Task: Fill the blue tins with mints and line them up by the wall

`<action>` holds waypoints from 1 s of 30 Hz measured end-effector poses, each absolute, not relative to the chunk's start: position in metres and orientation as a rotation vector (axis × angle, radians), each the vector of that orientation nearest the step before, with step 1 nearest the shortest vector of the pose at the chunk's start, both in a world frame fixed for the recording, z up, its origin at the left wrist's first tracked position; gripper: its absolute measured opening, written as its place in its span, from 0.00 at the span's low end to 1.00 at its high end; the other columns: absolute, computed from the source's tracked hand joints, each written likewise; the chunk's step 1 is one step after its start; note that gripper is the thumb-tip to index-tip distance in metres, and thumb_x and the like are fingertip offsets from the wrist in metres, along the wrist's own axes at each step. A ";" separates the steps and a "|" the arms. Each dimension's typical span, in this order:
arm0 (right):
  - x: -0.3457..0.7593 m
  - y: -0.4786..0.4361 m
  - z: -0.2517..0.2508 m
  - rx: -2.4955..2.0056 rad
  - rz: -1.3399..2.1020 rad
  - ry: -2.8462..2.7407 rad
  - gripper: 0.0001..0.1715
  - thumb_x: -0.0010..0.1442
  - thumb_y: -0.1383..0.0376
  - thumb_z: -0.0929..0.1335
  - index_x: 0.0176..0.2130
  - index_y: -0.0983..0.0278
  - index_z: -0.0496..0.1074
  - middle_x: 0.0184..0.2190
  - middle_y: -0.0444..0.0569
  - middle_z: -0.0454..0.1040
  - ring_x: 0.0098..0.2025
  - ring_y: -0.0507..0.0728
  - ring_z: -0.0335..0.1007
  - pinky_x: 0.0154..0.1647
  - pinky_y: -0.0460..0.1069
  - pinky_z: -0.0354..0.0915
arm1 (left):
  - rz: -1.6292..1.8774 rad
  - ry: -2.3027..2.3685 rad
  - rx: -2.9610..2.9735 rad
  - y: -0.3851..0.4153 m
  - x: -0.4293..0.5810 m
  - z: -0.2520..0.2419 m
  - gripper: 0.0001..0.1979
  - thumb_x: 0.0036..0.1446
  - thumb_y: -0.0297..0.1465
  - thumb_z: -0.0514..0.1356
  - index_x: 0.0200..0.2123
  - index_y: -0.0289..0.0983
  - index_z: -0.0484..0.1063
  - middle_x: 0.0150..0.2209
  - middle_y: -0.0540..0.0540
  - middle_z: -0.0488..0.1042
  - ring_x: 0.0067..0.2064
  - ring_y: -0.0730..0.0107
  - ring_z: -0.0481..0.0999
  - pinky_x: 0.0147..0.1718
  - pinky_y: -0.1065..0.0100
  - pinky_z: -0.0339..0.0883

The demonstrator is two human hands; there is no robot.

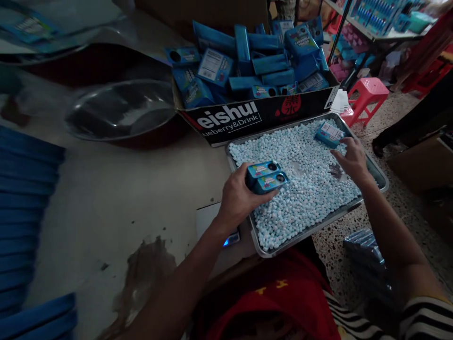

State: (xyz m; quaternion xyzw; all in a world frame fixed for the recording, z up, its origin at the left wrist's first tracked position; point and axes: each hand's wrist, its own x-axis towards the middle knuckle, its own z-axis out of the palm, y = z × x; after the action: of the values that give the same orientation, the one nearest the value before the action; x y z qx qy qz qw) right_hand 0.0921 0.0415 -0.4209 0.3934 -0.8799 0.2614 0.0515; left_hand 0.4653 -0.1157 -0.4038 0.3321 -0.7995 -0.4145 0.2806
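Observation:
My left hand [239,196] is closed around two small blue candy boxes [271,182], held side by side over the left part of a metal tray [307,234]. Round holes show in their upward-facing ends. Pale blue and white candy pellets [300,203] cover most of the tray. Near its far right corner, another blue candy box [330,134] lies on the pellets. My right hand [352,163] is just beside that box, thumb and fingers apart; whether a fingertip touches it I cannot tell.
A black carton [230,123] full of blue boxes stands behind the tray. Left of it is a metal basin [122,111]. A small scale [231,239] with a lit display sits under my left forearm. Blue flat packs [24,212] lie far left; a red stool [370,94] stands right.

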 end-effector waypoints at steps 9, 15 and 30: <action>0.066 0.035 -0.441 1.211 0.930 -2.648 0.35 0.61 0.47 0.74 0.61 0.60 0.72 0.55 0.59 0.74 0.57 0.71 0.72 0.59 0.69 0.71 | -1.699 -1.654 0.633 -0.122 0.464 -0.439 0.46 0.33 0.43 0.86 0.53 0.43 0.68 0.49 0.45 0.83 0.50 0.51 0.87 0.48 0.55 0.85; 0.093 0.031 -0.434 1.191 0.968 -2.565 0.28 0.63 0.49 0.75 0.57 0.59 0.76 0.56 0.60 0.74 0.59 0.72 0.72 0.64 0.72 0.69 | -1.647 -1.785 0.589 -0.126 0.458 -0.435 0.44 0.36 0.47 0.85 0.52 0.43 0.68 0.48 0.45 0.82 0.52 0.51 0.86 0.51 0.53 0.83; 0.131 0.048 -0.420 1.435 0.771 -2.634 0.26 0.70 0.47 0.72 0.55 0.63 0.80 0.45 0.59 0.80 0.44 0.67 0.77 0.54 0.66 0.74 | -1.376 -1.884 0.332 -0.130 0.477 -0.425 0.40 0.40 0.47 0.85 0.54 0.46 0.74 0.59 0.36 0.81 0.64 0.38 0.82 0.63 0.39 0.78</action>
State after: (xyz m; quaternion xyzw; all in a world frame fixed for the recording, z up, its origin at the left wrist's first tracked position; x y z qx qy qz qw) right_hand 0.1307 0.0483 -0.4199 0.4631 -0.8504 0.2488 0.0223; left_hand 0.4769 -0.1298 -0.4251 0.1301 -0.7387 -0.5395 0.3826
